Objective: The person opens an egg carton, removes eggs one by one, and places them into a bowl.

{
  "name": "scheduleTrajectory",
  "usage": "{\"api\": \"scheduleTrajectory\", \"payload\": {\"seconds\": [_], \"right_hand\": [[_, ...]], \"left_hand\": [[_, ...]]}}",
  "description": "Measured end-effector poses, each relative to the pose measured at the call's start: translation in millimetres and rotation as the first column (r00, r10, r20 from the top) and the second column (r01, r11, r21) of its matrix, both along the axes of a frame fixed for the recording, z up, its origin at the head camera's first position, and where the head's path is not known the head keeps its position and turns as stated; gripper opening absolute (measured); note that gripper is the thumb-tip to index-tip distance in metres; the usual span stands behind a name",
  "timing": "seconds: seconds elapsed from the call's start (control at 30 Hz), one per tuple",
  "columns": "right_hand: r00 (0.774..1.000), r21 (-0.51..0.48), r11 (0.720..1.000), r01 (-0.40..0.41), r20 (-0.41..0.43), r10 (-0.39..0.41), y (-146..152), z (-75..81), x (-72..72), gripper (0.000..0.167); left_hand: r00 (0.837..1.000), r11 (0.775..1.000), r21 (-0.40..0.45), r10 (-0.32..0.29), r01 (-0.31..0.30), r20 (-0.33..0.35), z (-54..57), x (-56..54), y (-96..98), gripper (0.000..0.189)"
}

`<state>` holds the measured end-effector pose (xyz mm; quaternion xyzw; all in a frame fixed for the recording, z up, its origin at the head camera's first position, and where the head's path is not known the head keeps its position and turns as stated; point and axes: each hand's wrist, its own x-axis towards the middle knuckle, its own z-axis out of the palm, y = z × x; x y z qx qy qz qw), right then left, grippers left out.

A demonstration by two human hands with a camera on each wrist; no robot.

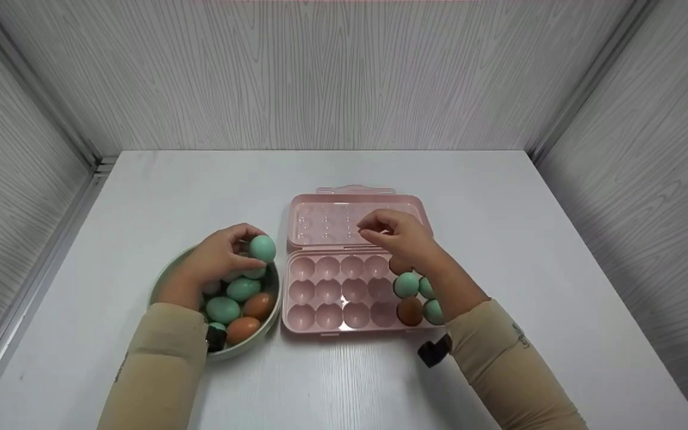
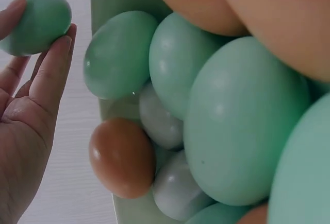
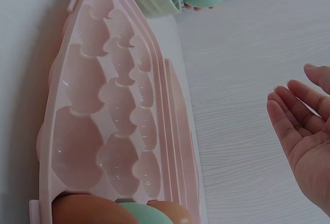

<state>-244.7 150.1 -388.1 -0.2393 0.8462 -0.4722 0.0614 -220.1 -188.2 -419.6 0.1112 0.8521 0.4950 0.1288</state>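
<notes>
My left hand (image 1: 215, 258) pinches a green egg (image 1: 262, 248) between thumb and fingers, above the right rim of a pale green bowl (image 1: 237, 352). Inside the bowl lie green eggs (image 1: 223, 310), brown eggs (image 1: 243, 329) and greyish eggs (image 2: 180, 185). My right hand (image 1: 401, 236) hovers over a pink egg carton (image 1: 332, 330), near its opened lid (image 1: 326, 224); its fingers are loosely bent and hold nothing. In the carton's right-hand columns sit several eggs, among them a green egg (image 1: 407, 285) and a brown egg (image 1: 409, 311). My right forearm hides part of that end.
Bowl and carton stand side by side on a white table (image 1: 344, 388). Grey wood-grain panels (image 1: 320, 71) rise at the back and both sides. The carton's lid lies folded back, away from me, with its clasp flap (image 1: 356, 190) at the far edge.
</notes>
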Motion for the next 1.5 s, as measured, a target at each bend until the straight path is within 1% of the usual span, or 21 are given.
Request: {"api": "scheduleTrajectory", "payload": {"seconds": [0.13,0.2,0.33,0.47,0.57,0.63,0.7,0.8,0.9,1.07,1.27,1.5], "right_hand": [[1.0,-0.007,1.0,-0.004,0.0,0.004,0,-1.2,-0.5,0.019],[1.0,-0.008,1.0,-0.008,-0.005,0.008,0,-1.1,-0.6,0.02],[1.0,-0.007,1.0,-0.016,-0.012,0.016,2,-2.0,-2.2,0.02],[1.0,-0.012,1.0,-0.025,-0.019,0.025,3,-3.6,-3.8,0.019],[0.999,-0.011,1.0,-0.029,-0.019,0.028,3,-4.3,-4.4,0.019],[0.999,-0.003,1.0,-0.031,-0.021,0.031,3,-4.8,-4.4,0.019],[0.999,0.008,1.0,-0.03,-0.021,0.03,3,-5.7,-4.6,0.02],[0.999,0.021,0.999,-0.026,-0.027,0.027,3,-6.8,-4.4,0.019],[1.0,0.022,1.0,-0.019,-0.024,0.02,2,-7.7,-4.0,0.019],[1.0,0.014,1.0,-0.015,-0.02,0.016,2,-7.9,-3.1,0.017],[0.999,-0.001,1.0,-0.031,-0.025,0.031,1,-8.4,-2.3,0.017],[1.0,0.003,1.0,-0.025,0.006,0.025,0,-9.4,-1.5,0.017]], "left_hand": [[1.0,0.999,-0.036,-0.021,0.021,0.004,-4.3,1.4,-2.7,0.047],[0.999,0.998,-0.05,-0.031,0.031,0.016,-6.5,2.0,-3.6,0.046],[0.997,0.995,-0.075,-0.068,0.07,0.027,-8.9,3.4,-3.9,0.045],[0.993,0.99,-0.082,-0.112,0.115,0.04,-9.7,4.3,-3.2,0.045],[0.989,0.984,-0.098,-0.147,0.148,0.013,-10.7,4.8,-3.6,0.044],[0.987,0.979,-0.131,-0.158,0.156,-0.008,-11.7,5.4,-4.4,0.042],[0.985,0.973,-0.161,-0.172,0.168,-0.011,-12.9,5.9,-5.3,0.04],[0.982,0.967,-0.173,-0.185,0.186,0.02,-14.1,6.6,-5.7,0.038],[0.978,0.965,-0.157,-0.205,0.21,0.047,-14.7,7.0,-5.6,0.039],[0.976,0.961,-0.172,-0.212,0.217,0.045,-14.3,7.5,-5.2,0.039],[0.978,0.957,-0.202,-0.205,0.208,0.037,-12.8,7.1,-4.8,0.038],[0.978,0.956,-0.215,-0.208,0.201,-0.009,-11.3,8.6,-6.7,0.038]]}}
